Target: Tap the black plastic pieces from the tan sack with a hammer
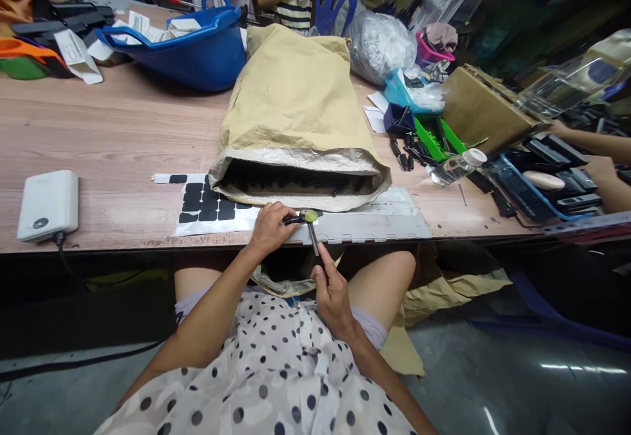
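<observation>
My left hand (269, 228) is at the table's front edge, its fingers pinched on a small black part (293, 220). My right hand (334, 290) is wrapped round the dark grip of a small hammer (313, 236) with a metal shaft. The hammer's yellow-green round head (309, 215) is at the end of the black part; I cannot tell whether they touch. Just beyond my hands, a tan woven sack (300, 100) lies with its mouth towards me and several dark pieces inside. A sheet of black rounded stickers (207, 202) lies partly under the sack.
A white power bank (48, 205) with a cable is at the left. Behind stands a blue basin (197, 50) of white boxes. To the right are a green tray (436, 138), a clear bottle (456, 167) and a co-worker's arms (604, 172). A second sack opening (286, 280) hangs below the edge.
</observation>
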A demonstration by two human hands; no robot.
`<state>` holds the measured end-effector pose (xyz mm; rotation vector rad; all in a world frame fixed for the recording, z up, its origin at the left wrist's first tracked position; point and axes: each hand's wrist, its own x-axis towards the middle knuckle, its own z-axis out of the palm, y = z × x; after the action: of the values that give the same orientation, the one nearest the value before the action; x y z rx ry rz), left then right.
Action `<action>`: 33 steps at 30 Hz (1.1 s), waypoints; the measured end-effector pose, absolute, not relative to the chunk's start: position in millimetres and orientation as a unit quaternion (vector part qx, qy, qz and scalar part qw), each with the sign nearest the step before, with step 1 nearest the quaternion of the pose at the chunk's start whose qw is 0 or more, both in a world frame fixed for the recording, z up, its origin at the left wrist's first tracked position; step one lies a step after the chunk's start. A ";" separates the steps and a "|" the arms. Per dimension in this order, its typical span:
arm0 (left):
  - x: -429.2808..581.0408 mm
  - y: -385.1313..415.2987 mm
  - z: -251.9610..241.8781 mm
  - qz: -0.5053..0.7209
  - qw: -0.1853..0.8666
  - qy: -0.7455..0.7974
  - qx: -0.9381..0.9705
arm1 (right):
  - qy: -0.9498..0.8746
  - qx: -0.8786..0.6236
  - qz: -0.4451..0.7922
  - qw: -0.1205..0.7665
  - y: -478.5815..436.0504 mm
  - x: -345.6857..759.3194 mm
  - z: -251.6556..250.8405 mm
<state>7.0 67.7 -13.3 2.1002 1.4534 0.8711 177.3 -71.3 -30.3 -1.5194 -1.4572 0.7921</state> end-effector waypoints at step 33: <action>3.3 64.4 -10.9 0.327 0.220 0.520 0.758 | -0.290 -0.590 0.549 0.517 -60.1 166.8 -32.1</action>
<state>3.3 64.4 -10.9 2.0957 1.4390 0.9059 166.8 -60.1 -32.1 -1.4158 -0.6954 1.3173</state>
